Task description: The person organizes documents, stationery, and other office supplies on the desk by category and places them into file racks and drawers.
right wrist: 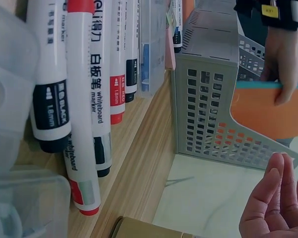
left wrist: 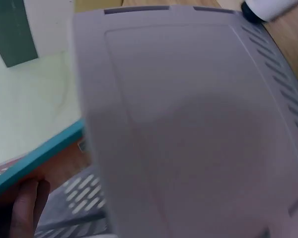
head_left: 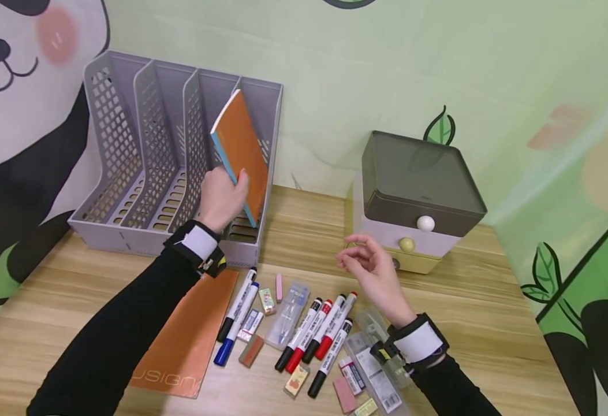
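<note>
Left hand [head_left: 223, 199] clamped on orange notebook [head_left: 241, 153] | we keep it upright, lowering into the file rack [head_left: 127, 173] slot beneath | right hand [head_left: 373, 271] relaxed, holding nothing.

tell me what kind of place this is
Probably a desk in a child's study corner: a wooden desk with a grey file rack, whiteboard markers and erasers, against panda wallpaper.

A light wooden tabletop [head_left: 491, 312] with visible grain runs up to a pale green wall covering [head_left: 387, 69] printed with dark leaves. A large cartoon panda [head_left: 18, 115] in black, white and pink fills the left part of it. Even, soft light falls throughout.
</note>
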### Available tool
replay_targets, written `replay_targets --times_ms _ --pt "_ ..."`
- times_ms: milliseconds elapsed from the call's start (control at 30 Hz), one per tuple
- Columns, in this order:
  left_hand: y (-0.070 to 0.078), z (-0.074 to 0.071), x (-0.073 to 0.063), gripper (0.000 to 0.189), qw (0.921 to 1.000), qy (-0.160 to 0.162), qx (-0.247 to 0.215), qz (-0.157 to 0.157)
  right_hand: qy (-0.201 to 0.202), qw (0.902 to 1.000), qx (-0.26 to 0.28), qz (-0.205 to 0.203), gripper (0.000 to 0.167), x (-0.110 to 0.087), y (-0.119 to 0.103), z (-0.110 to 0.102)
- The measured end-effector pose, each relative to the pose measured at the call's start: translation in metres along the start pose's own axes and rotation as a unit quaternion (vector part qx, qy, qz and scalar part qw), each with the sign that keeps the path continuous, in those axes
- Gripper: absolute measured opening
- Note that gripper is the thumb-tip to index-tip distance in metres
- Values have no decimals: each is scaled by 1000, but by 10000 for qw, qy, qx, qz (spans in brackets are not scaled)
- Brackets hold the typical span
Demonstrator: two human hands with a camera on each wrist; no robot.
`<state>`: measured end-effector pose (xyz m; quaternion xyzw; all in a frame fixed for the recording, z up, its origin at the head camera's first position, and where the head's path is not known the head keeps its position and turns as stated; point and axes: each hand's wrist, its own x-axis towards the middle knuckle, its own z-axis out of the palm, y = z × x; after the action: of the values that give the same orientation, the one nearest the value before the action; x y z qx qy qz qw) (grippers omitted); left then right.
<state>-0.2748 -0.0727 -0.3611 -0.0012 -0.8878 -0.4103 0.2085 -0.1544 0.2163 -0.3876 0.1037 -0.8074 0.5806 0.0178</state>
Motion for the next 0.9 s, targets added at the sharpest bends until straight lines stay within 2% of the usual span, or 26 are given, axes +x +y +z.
replay_targets --times_ms 200,367,467,567,700,767,867,900 --pt "-1 24 13 37 9984 -144 180 -515 -137 9998 -68 82 32 -1 2 1" --pt "-9 42 22 32 9970 -293 103 -710 -227 9996 -136 115 33 -2 3 0" --pt "-15 51 25 39 9957 -553 -154 -721 -241 9995 -154 105 33 -2 3 0" --pt "-21 57 24 50 9905 -964 -397 -898 -251 9995 -168 114 33 -2 3 0" --pt "-26 54 21 58 9814 -1526 -405 -1094 -280 9995 -98 135 33 -1 4 -1" --pt "-26 48 19 57 9783 -1795 -270 -999 -296 9995 -68 124 34 -2 5 -1" --pt "-24 34 15 29 9700 -2276 34 -850 -316 9994 -71 85 34 -2 7 -3" --pt "-22 29 13 19 9691 -2343 150 -758 -315 9994 -84 71 34 -2 7 -3"
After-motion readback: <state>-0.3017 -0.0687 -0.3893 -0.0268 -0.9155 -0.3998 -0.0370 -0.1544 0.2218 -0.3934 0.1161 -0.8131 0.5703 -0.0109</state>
